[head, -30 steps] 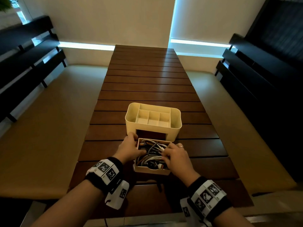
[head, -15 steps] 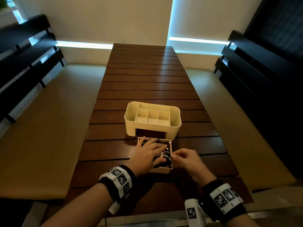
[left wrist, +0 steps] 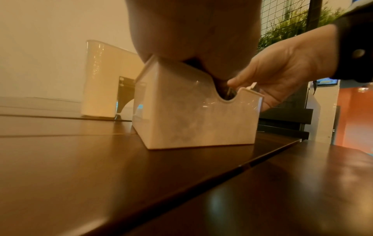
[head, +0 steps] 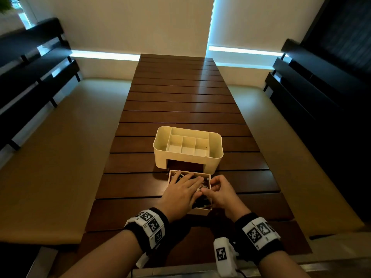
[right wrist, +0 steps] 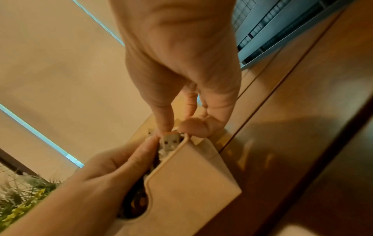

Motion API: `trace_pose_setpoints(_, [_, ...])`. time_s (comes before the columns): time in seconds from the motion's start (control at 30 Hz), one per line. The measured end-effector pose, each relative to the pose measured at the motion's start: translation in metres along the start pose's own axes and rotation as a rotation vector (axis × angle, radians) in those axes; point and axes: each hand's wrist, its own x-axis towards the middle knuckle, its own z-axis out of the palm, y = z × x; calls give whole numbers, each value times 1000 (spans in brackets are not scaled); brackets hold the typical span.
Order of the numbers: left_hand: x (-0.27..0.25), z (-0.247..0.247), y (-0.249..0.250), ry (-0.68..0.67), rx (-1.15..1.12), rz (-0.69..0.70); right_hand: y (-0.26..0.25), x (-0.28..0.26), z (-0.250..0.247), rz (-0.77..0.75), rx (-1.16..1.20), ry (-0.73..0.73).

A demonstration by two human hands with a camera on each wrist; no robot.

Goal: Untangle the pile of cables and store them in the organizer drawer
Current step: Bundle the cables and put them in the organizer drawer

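Observation:
The cream organizer (head: 187,155) stands mid-table with its drawer (head: 198,212) pulled out toward me. Dark and white cables (head: 203,202) fill the drawer. My left hand (head: 185,187) lies flat on them with straight fingers and presses them down; it hides most of the pile. At the drawer's right rim, my right hand (head: 213,187) pinches a white USB plug (right wrist: 170,142) between thumb and curled fingers. The left wrist view shows the drawer's notched front wall (left wrist: 197,119) and the right hand (left wrist: 282,68) beside it.
The slatted brown table (head: 180,97) stretches away beyond the organizer. Tan bench cushions (head: 50,157) run along both sides, with dark slatted backrests (head: 30,77) behind them. The organizer's top compartments (head: 187,146) hold nothing that I can see.
My left hand has moved from the drawer's left rim onto the cables and now lies flat on them. My right hand has shifted to the right rim, pinching the plug.

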Motion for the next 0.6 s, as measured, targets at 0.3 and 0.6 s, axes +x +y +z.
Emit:
trace_pose_setpoints(0.3, [-2,-5,-2,48,-222,9,10,-5,0,66,221,-142])
trace_pose_setpoints(0.6, [0,-16,0,-45,-264,-4,-1,-8,-22,105,140,-357])
